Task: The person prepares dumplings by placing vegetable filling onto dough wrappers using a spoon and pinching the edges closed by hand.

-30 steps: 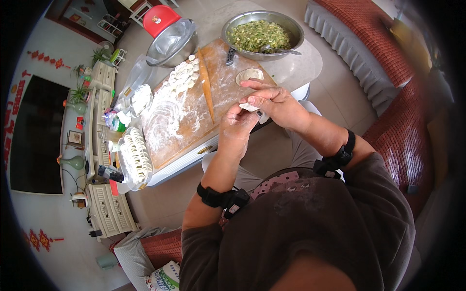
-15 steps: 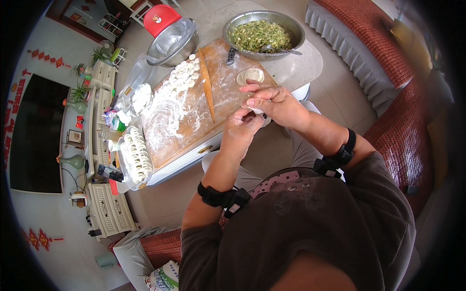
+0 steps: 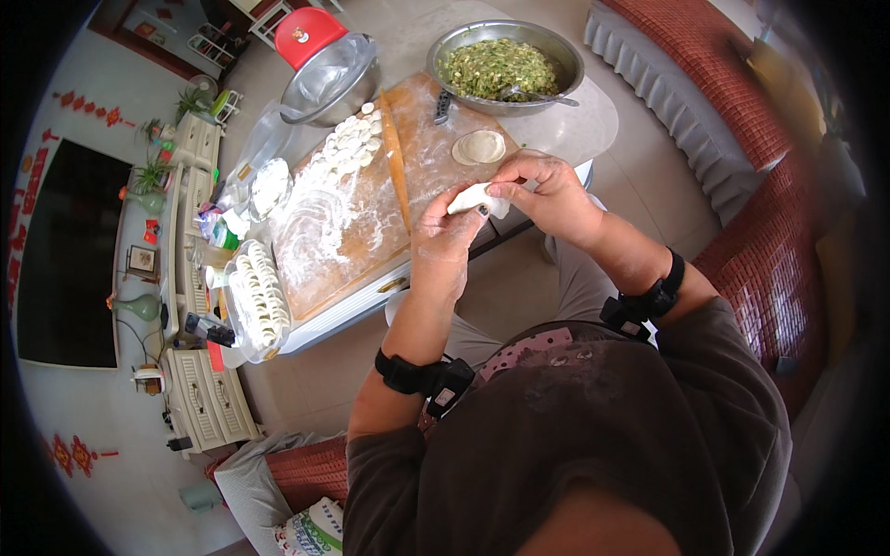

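Observation:
Just off the near right edge of the floured wooden board [image 3: 348, 250], both hands hold one dumpling [image 3: 473, 198] of pale dough. My left hand [image 3: 442, 236] cups it from below, with the thumb along its side. My right hand [image 3: 549, 193] pinches its right end between thumb and forefinger. Past the hands, a small pile of round dough wrappers [image 3: 479, 147] lies on the board. A steel bowl of chopped green filling [image 3: 505, 69], with a spoon [image 3: 547, 97] resting in it, stands behind the wrappers.
A rolling pin [image 3: 396, 162] lies across the board beside many floured dough pieces [image 3: 350, 146]. At the left stands a plastic tray [image 3: 270, 350] with rows of dumplings. A steel bowl lined with plastic [image 3: 332, 88] is at the back, near a red chair [image 3: 309, 39]. A knife handle [image 3: 442, 107] shows near the filling.
The dumpling, mostly hidden between the fingers before, now shows plainly. My left hand has moved slightly left, and my right fingers have come down onto the dough's edge.

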Motion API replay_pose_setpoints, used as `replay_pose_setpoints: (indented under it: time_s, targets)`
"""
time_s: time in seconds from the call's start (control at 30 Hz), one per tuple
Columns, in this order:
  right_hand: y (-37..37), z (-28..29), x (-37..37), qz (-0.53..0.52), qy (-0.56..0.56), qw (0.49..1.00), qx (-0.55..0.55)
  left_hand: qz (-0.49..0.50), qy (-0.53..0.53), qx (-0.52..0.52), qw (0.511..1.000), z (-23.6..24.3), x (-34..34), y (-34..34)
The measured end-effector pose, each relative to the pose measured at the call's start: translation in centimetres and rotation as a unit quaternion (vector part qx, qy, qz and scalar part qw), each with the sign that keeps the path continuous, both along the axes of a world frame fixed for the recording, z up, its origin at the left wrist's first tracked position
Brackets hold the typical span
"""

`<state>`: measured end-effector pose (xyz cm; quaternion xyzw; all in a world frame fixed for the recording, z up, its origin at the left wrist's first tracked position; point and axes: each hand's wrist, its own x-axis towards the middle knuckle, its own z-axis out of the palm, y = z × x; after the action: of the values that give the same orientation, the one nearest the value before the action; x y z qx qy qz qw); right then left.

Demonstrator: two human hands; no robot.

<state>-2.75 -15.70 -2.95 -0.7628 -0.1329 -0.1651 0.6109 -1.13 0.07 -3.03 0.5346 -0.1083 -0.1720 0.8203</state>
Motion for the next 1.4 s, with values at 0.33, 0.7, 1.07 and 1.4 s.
replay_pose_setpoints:
  time_s: [0.33,0.7,1.07,1.4]
  targets:
    - [0.0,0.4,-0.5,-0.037,0.071,0.997,-0.009,0.041,0.002,0.015,0.999,0.3,0.1,0.1]
    - [-0.1,-0.4,-0.2,-0.053,0.027,0.998,-0.012,0.066,0.045,-0.024,0.997,0.3,0.2,0.2]
    - [0.1,0.0,-0.8,-0.017,0.042,0.999,-0.027,0.083,0.053,-0.024,0.995,0.5,0.1,0.1]
    - [-0.1,-0.3,-0.9,0.031,0.148,0.982,-0.117,0.089,0.040,-0.016,0.995,0.6,-0.1,0.2]
